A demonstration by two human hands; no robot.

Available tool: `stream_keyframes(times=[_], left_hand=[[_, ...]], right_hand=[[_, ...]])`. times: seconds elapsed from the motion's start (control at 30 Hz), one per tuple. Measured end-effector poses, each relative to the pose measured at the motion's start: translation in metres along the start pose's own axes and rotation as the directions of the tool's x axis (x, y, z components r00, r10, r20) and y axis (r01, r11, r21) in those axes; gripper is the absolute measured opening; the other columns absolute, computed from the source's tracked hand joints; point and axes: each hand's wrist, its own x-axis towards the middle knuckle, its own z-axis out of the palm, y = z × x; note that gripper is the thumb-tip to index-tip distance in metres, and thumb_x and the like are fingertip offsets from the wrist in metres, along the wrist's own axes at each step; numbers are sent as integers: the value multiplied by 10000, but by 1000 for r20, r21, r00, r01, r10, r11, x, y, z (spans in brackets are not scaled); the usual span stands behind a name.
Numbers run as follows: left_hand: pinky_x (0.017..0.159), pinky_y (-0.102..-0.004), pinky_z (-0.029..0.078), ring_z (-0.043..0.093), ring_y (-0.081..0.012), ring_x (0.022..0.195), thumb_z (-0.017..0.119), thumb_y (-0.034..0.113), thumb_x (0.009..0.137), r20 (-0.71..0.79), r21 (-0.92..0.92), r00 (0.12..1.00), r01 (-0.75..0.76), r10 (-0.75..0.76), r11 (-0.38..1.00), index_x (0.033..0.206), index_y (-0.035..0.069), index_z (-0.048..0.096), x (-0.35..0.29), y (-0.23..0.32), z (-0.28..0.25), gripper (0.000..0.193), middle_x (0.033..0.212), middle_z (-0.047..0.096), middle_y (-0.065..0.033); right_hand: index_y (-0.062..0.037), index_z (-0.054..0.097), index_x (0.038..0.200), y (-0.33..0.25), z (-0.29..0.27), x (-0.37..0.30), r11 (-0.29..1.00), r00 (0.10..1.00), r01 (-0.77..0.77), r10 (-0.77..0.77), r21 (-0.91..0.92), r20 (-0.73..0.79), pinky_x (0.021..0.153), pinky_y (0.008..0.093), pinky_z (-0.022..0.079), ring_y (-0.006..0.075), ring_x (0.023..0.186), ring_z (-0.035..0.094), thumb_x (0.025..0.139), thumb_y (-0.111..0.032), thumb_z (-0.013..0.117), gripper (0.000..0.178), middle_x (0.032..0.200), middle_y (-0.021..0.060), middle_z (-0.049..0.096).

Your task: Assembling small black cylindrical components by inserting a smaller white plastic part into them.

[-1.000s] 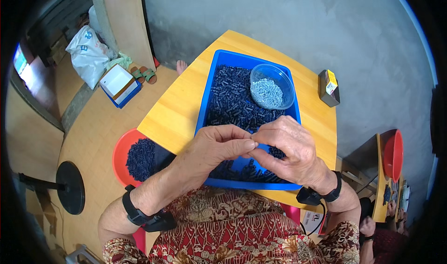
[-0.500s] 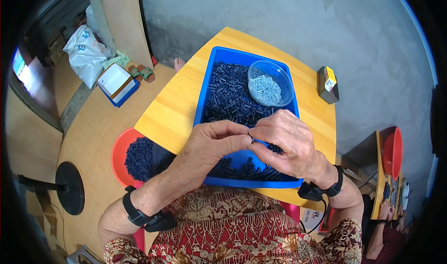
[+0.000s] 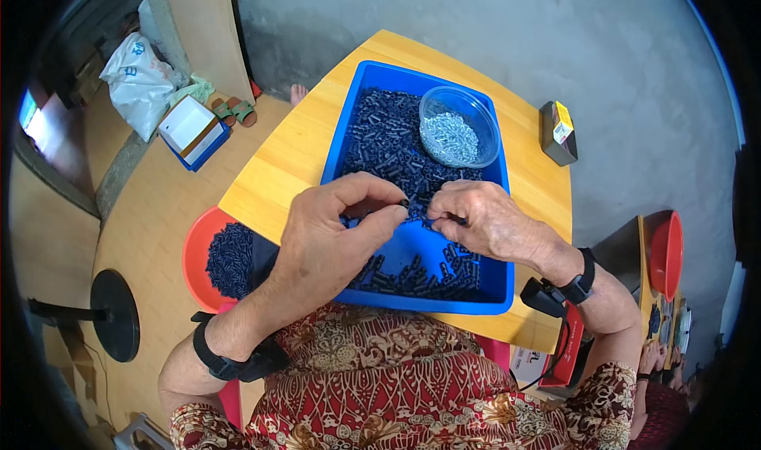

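Over the blue tray (image 3: 336, 160), my left hand (image 3: 329, 232) pinches a small black cylindrical part (image 3: 404, 203) between thumb and forefinger. Just to its right, apart from it, my right hand (image 3: 495, 222) has thumb and forefinger closed near the edge of the pile; whatever they hold, if anything, is hidden. Many small black tubular parts (image 3: 384, 137) fill the far side of the tray, and more lie along its near edge. In the far right corner sits a round clear plastic tub (image 3: 489, 150) with small silvery metal pieces (image 3: 452, 137).
The tray rests on a yellow wooden table (image 3: 273, 168). A dark box (image 3: 559, 145) stands at the table's right edge. Lower left, an orange-red basin (image 3: 193, 256) holds more black parts. A black round stand base (image 3: 117, 315) is on the floor. Another person's hand (image 3: 652, 356) shows far right.
My hands have moved apart: they met over the tray before. The left keeps a black part, while the right has shifted toward the pile. The whole view has shifted slightly.
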Motion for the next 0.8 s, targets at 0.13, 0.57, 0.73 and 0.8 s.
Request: stream_keyframes(times=[0.13,0.57,0.73,0.8], left_hand=[[751,-234,503,619,-69,828,713,115,896,-99,222,983,-131,156,966,1014,-2,719,1,-8,-6,166,897,704,-24],[750,-226,494,602,-52,826,716,110,900,-41,127,998,-40,46,991,992,-11,718,-2,-3,-5,152,876,699,-3],[714,-219,490,575,-31,814,702,95,922,75,-15,994,-76,77,997,1005,-5,702,-6,-4,2,130,862,677,15],[723,-216,488,575,-30,818,704,97,921,134,-85,991,21,-10,996,1007,-9,704,-7,0,4,137,861,678,17]], right_hand=[[-12,619,882,4,10,4,998,997,22,-18,-52,70,731,464,556,369,859,661,810,-42,703,114,856,153,641],[14,607,834,-1,15,4,982,992,127,-128,-136,3,686,423,564,347,782,652,799,-19,654,68,822,160,616],[-3,673,940,-25,-18,-9,741,937,-170,326,650,-126,629,211,485,48,673,568,860,-4,709,88,787,-19,638],[-24,693,983,-28,-17,-13,665,942,-112,308,738,-134,637,177,472,-8,702,559,884,-1,709,103,810,-63,653]])
